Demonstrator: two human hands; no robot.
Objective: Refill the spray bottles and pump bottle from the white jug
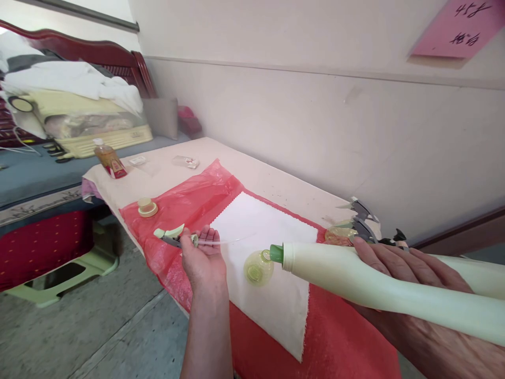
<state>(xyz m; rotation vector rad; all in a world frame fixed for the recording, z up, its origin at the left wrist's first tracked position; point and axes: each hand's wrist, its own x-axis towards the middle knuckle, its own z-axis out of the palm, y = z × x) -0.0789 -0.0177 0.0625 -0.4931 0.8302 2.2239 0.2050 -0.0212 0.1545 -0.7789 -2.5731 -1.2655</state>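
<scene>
My left hand (205, 258) is closed around a spray trigger head (173, 234), whose thin clear dip tube (221, 242) points to the right. With its fingers wrapped around the handle, my right hand (410, 268) holds a large pale green jug (335, 260) tipped on its side. The jug's darker green spout (276, 253) is at the neck of a small see-through yellow-green bottle (254, 271); I cannot tell whether they touch. That bottle stands on a white cloth (268, 221) spread over red plastic sheeting (185, 195).
A pale cap (147, 207) lies on the sheeting's left part. Behind my right hand are grey spray triggers (363, 218) and another yellowish bottle (339, 234). An amber bottle (110, 159) and clear packaging (185, 161) are on the far table end. A stool (67, 268) stands left.
</scene>
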